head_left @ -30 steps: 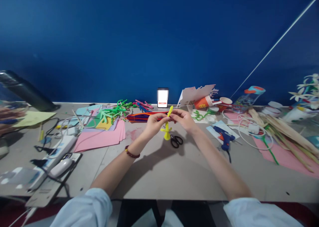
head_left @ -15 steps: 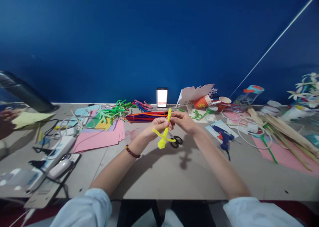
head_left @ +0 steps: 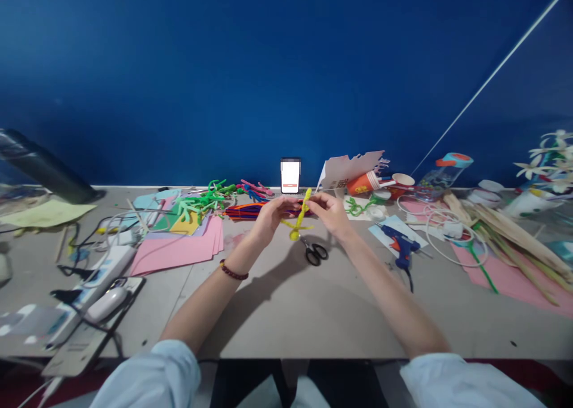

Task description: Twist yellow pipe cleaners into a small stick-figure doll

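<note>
A yellow pipe-cleaner figure (head_left: 299, 218) is held above the grey table (head_left: 286, 306), between both hands. My right hand (head_left: 330, 213) pinches its upper stem. My left hand (head_left: 271, 214) is closed on its left side, near the side arms. The figure's round end hangs down, just above black scissors (head_left: 316, 253) lying on the table. A bundle of red, orange and blue pipe cleaners (head_left: 250, 209) lies just behind my hands.
Pink paper sheets (head_left: 179, 247) and green pipe-cleaner shapes (head_left: 201, 200) lie to the left, beside a power strip (head_left: 105, 271) and cables. A blue glue gun (head_left: 400, 247), paper cups (head_left: 369, 183), white cord and wooden strips (head_left: 505, 235) fill the right. A phone (head_left: 290, 175) stands against the blue wall.
Both hands have moved the yellow figure farther from me and slightly up. Its round end has swung closer under the hands. The other person's hand at far left is gone from view.
</note>
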`<control>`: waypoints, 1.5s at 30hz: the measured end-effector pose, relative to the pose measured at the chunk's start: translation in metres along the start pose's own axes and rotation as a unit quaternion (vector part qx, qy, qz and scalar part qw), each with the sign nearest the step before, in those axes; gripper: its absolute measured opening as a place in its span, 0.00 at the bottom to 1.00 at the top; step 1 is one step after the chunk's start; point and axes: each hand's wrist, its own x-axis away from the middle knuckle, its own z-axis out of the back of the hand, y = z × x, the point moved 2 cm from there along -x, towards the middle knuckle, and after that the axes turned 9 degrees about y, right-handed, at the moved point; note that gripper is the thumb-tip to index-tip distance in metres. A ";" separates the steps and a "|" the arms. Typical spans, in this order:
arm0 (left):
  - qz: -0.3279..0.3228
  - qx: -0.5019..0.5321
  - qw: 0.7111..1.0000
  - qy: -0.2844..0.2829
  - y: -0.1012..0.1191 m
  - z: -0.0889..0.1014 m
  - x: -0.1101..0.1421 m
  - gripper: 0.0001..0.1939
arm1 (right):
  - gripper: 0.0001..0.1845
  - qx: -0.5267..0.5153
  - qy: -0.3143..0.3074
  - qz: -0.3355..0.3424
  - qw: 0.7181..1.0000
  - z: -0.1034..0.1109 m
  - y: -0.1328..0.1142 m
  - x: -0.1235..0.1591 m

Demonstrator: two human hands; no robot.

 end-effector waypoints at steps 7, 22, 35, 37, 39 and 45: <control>-0.236 -0.351 0.904 0.059 0.013 -0.004 0.014 0.08 | 0.12 0.152 0.067 0.099 0.981 -0.002 0.006 0.003; -0.282 -0.462 0.840 0.026 0.008 -0.004 0.016 0.08 | 0.10 0.188 -0.002 0.139 0.972 -0.005 0.001 0.002; -0.005 -0.108 0.983 -0.152 0.012 -0.010 0.017 0.18 | 0.13 0.004 -0.147 -0.011 0.989 0.003 -0.002 -0.003; 0.005 -0.079 0.983 -0.164 0.010 -0.010 0.017 0.18 | 0.13 -0.013 -0.159 -0.014 0.987 0.001 -0.004 -0.001; 0.008 -0.063 0.983 -0.170 0.006 -0.009 0.017 0.18 | 0.13 -0.025 -0.170 -0.018 0.985 0.000 -0.006 0.001; 0.015 -0.084 0.987 -0.137 0.000 -0.008 0.015 0.17 | 0.13 0.003 -0.130 -0.023 0.991 0.001 -0.006 0.001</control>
